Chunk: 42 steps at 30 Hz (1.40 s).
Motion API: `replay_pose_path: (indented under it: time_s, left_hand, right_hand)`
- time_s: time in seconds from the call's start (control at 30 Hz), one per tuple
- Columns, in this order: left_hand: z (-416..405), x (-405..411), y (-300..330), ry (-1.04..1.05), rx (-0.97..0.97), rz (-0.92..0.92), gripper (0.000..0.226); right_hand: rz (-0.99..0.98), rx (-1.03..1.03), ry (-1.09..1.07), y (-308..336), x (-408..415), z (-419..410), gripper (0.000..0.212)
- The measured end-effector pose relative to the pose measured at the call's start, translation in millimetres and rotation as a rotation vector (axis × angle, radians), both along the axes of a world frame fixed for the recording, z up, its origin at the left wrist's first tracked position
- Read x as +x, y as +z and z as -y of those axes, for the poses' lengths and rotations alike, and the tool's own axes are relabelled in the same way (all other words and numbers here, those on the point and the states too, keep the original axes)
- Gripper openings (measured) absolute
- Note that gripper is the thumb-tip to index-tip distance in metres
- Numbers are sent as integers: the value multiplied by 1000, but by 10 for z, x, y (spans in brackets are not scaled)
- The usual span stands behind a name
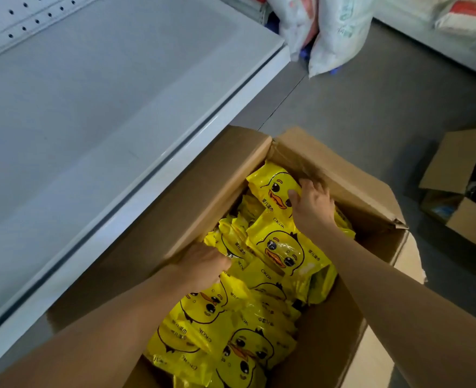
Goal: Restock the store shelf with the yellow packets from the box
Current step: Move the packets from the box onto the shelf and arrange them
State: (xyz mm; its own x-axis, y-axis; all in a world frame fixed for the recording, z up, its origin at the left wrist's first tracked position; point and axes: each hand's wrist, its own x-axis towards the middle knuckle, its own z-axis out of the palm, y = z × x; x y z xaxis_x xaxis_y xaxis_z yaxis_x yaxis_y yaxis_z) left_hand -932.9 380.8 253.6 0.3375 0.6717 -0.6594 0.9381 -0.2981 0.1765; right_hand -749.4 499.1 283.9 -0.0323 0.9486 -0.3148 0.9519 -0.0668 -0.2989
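Both hands reach into an open cardboard box (192,191) packed with yellow packets (284,256) printed with a cartoon duck, at what looks like the start of a restocking job. Up and to the left of the hands, the white store shelf (91,113) shows bare metal as far as the view reaches, with no yellow packets on it, so judging by that nothing has yet been placed; the box appears close to full, and nearly all of the work seems to lie ahead. At the far end of the box, the right hand (311,203) is curled over the edge of the farthest packet (273,183), thumb laid on its printed face and fingers wrapped behind it, the forearm stretched long across the carton. Nearer the body, the left hand (203,266) is seen from the back, pushed down among the packets against the box flap on the shelf side; its fingertips are buried in the wrappers, so whether it has hold of one cannot be told. Beyond the right hand, a second opened carton (463,175) sits on the grey floor (371,93), and white bagged goods (334,32) hang into view farther off.
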Motion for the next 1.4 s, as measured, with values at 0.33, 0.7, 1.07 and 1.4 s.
replay_pose_path:
  time_s: [0.33, 0.7, 1.07, 1.4]
  left_hand:
    - [260, -67, 166, 247, 62, 97, 39]
    - [536, -51, 588, 672, 103, 192, 45]
    - [1012, 90, 1817, 851, 345, 189, 18]
    - [1745, -20, 3443, 1002, 608, 94, 15]
  right_hand:
    - [100, -62, -46, -218, -113, 296, 72]
    - [-204, 62, -18, 291, 138, 407, 47]
    - [-418, 173, 376, 1702, 269, 724, 38]
    - [-650, 343, 599, 3293, 46, 1202, 34]
